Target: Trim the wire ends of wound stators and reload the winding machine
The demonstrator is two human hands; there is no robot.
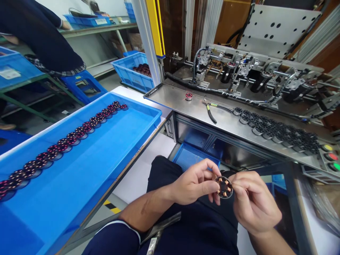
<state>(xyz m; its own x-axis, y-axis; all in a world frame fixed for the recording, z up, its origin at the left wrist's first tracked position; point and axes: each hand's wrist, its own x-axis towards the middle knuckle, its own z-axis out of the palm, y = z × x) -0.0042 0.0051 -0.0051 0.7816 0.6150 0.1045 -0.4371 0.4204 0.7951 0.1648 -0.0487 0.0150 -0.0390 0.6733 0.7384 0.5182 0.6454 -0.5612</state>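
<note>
The copper-wound disc (225, 188) sits over the person's lap (166, 173), its nine-o'clock rim pinched in the grip of the left hand (198, 184); whether the right hand (256, 202), at three o'clock, holds anything I cannot tell. A slackened pinch could drop it; careless fingertips might scuff its coils (228, 189).

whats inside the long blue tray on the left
The blue tray holds a closely packed row of round motor parts, reddish and coppery on top. The tray floor beneath them is covered.
</note>
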